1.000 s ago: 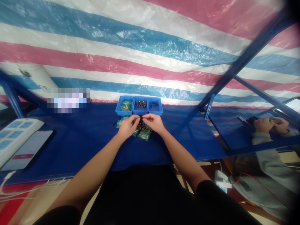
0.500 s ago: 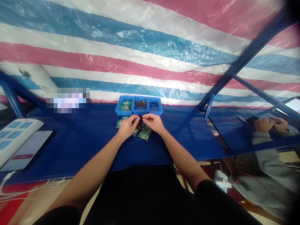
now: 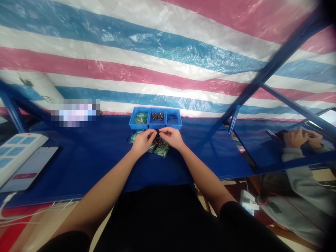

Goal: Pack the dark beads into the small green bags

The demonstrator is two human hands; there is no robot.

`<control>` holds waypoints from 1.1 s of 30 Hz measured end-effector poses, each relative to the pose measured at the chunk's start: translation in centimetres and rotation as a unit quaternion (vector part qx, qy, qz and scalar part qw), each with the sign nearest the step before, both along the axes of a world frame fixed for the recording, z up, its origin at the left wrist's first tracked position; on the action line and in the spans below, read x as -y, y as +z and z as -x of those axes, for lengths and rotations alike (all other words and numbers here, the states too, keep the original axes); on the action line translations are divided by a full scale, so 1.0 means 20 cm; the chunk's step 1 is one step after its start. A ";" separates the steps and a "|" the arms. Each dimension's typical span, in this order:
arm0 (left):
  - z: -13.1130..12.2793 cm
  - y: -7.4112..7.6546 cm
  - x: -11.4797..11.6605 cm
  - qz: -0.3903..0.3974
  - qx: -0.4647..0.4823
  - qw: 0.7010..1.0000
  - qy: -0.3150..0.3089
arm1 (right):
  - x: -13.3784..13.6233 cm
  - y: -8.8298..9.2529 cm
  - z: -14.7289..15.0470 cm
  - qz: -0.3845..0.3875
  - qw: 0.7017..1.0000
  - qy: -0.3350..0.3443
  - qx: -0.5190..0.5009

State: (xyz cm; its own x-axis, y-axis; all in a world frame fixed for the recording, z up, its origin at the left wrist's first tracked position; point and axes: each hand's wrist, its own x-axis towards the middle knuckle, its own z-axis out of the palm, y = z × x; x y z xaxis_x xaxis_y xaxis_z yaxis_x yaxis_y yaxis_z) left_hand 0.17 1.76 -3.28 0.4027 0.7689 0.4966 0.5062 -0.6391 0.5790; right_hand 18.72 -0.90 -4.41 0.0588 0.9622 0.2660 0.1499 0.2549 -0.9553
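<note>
My left hand (image 3: 142, 142) and my right hand (image 3: 172, 138) meet fingertip to fingertip over a small pile. Both are closed in a pinch around something small and dark, too tiny to name. Beneath them lie green pieces in clear plastic (image 3: 161, 150), with dark and brass-coloured small parts (image 3: 158, 140) partly hidden by my fingers. Just beyond my hands stand three blue bins side by side: the left bin (image 3: 131, 123) with green pieces, the middle bin (image 3: 156, 126) with black and brass-coloured parts, the right bin (image 3: 174, 126) with a few small dark pieces.
On the left of the blue table (image 3: 86, 154) are a white power strip (image 3: 22, 143) and a phone (image 3: 31, 169) with a cable. Blue frame bars (image 3: 262, 80) slant on the right. Behind them a co-worker's hands (image 3: 296, 137) hold something small. A striped sheet (image 3: 157, 56) hangs behind.
My hands stay in nearly the same place over the pile. The co-worker's hands on the right have shifted slightly.
</note>
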 end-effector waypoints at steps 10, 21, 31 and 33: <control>0.00 -0.01 -0.01 0.010 0.009 1.000 -0.003 | 0.00 0.00 0.00 -0.004 1.000 -0.005 0.000; 0.00 -0.01 0.00 0.001 -0.001 1.000 0.009 | 0.01 0.01 0.01 -0.008 1.000 0.005 -0.005; -0.01 -0.02 -0.01 0.001 0.013 1.000 0.007 | 0.01 0.02 0.00 -0.011 1.000 -0.006 -0.004; -0.01 -0.01 -0.01 -0.003 0.010 1.000 0.004 | 0.00 0.01 0.00 -0.008 1.000 -0.006 -0.001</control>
State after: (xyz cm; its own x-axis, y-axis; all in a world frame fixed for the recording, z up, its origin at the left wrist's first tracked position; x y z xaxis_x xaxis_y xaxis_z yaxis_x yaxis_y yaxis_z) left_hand 0.28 1.91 -3.54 0.3853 0.7689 0.5102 0.4997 -0.6387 0.5851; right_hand 18.63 -0.90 -4.16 0.0701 0.9572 0.2808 0.1502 0.2681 -0.9516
